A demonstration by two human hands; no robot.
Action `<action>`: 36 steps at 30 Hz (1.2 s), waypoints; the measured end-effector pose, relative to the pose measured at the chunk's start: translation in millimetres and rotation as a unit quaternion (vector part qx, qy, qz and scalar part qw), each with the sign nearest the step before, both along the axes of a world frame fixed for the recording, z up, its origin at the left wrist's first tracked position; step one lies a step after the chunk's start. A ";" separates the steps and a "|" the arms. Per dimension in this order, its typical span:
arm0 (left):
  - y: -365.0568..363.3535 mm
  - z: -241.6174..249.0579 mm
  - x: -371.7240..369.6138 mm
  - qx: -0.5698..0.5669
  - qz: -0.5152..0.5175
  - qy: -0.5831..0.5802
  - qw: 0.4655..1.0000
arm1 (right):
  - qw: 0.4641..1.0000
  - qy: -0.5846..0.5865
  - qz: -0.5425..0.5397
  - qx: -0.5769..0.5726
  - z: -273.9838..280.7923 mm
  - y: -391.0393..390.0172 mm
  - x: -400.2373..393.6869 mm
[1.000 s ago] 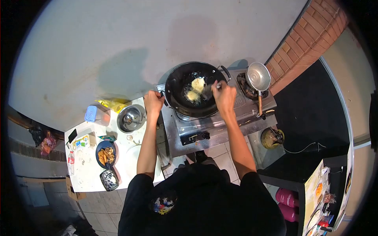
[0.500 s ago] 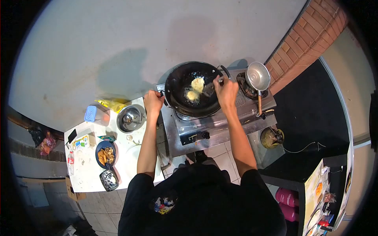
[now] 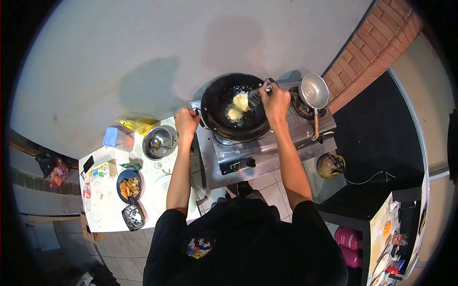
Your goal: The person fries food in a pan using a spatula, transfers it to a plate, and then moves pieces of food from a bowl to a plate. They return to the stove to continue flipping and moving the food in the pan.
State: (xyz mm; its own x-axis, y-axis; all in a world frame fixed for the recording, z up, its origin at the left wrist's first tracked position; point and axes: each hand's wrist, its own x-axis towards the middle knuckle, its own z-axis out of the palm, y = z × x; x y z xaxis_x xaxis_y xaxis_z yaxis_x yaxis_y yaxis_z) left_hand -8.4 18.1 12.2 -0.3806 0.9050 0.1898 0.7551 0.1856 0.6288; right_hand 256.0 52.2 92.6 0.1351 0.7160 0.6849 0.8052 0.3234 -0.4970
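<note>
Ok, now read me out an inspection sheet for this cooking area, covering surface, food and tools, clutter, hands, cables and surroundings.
Surface: metal stove, streaked; white table, dark specks.
Job's things: two pale food pieces in bubbling liquid inside the black wok; metal spatula over it.
Clutter: metal bowl, plate of browned food and blue-lidded container on the table; small pan over the other burner.
Hands: left hand, fingers at the wok's side handle; right hand, fingers closed on the spatula.
Cables: pale cable right of the stove.
Surroundings: brick column, pink cylinders.
</note>
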 end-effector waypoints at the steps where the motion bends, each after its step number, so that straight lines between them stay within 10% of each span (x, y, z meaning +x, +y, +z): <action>1: -1.0 4.1 1.7 -0.006 -0.002 0.005 1.000 | 1.000 0.000 0.001 -0.020 0.5 -8.5 -0.2; 18: 3.6 -9.3 -3.0 -0.001 0.004 0.005 1.000 | 0.999 0.011 0.004 0.029 6.8 -10.9 8.7; 26: 2.7 -7.4 -2.3 -0.006 0.001 0.004 1.000 | 0.992 -0.016 0.018 -0.121 -39.6 -27.5 3.7; 36: 1.1 -8.5 -1.0 0.020 0.008 -0.017 1.000 | 0.999 0.025 0.031 0.016 5.0 0.7 8.8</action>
